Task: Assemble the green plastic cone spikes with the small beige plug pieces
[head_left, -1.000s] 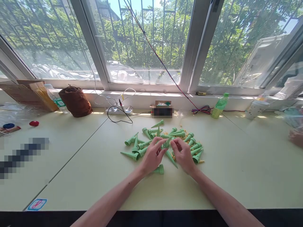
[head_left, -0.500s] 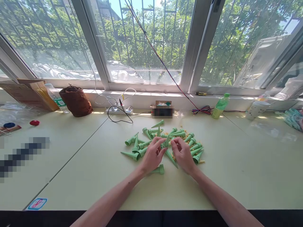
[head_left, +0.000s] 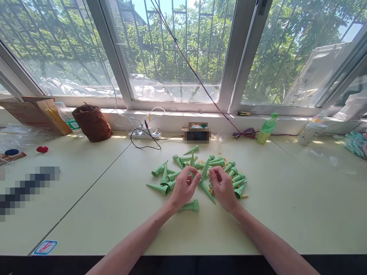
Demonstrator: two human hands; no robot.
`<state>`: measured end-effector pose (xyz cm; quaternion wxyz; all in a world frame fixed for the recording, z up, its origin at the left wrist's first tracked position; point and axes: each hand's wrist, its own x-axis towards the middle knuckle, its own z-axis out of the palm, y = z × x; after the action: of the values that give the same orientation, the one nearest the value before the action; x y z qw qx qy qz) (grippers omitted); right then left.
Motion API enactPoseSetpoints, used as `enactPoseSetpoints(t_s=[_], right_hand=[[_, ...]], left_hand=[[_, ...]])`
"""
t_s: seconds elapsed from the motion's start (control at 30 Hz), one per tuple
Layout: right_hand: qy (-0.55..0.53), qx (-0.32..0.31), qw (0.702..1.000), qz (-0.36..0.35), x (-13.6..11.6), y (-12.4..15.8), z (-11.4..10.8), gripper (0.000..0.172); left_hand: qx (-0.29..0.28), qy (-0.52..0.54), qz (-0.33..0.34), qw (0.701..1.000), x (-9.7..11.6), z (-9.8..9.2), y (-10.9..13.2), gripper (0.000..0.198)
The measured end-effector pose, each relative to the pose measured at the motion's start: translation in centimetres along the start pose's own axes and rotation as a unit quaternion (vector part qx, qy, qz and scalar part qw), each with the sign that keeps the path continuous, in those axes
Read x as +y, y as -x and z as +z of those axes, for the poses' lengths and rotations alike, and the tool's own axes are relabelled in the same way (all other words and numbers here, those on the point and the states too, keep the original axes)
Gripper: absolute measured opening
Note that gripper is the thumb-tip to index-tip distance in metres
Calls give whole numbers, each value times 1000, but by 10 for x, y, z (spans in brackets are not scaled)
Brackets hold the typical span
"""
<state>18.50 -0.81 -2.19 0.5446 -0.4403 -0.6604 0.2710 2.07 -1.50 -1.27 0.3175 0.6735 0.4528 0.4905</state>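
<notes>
A pale green plastic spike (head_left: 205,169) with a pointed tip stands nearly upright between my two hands. Just left of its base is my left hand (head_left: 185,187), thumb and forefinger drawn together; whatever they pinch is too small to make out. My right hand (head_left: 223,189) is close on the other side, its fingertips pressed together, and their contents are hidden. Around both hands lie several more green spikes (head_left: 164,175) with ribbed, hollow collars. One spike (head_left: 191,205) rests nearer me, partly behind my left wrist. Small yellowish pieces (head_left: 244,196) are scattered among the spikes on the right.
Behind the pile are a power strip (head_left: 156,133) with cables and a small dark device (head_left: 197,135). A green bottle (head_left: 266,129) and a patterned cup (head_left: 311,133) stand at the back right. A brown bag (head_left: 92,123) and cardboard box (head_left: 43,116) are at the back left.
The spike between my hands now stands more upright and slightly farther right, with more of it showing. My left fingertips have come away from its side. My right hand has barely moved.
</notes>
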Motion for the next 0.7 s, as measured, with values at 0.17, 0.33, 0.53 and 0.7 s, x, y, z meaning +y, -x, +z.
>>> enactPoseSetpoints(t_s=[0.17, 0.33, 0.53, 0.7], right_hand=[[11, -12, 1000, -17, 0, 1, 1, 30], [21, -15, 999, -42, 0, 1, 1, 29], [10, -44, 998, -53, 2, 2, 2, 27], [4, -50, 998, -47, 2, 2, 1, 25]], left_hand=[[-44, 44, -87, 994, 0, -2, -3, 61], [-115, 82, -161, 977, -1, -2, -4, 75], [-151, 118, -204, 960, -2, -2, -6, 76], [-166, 106, -204, 959, 0, -4, -7, 73]])
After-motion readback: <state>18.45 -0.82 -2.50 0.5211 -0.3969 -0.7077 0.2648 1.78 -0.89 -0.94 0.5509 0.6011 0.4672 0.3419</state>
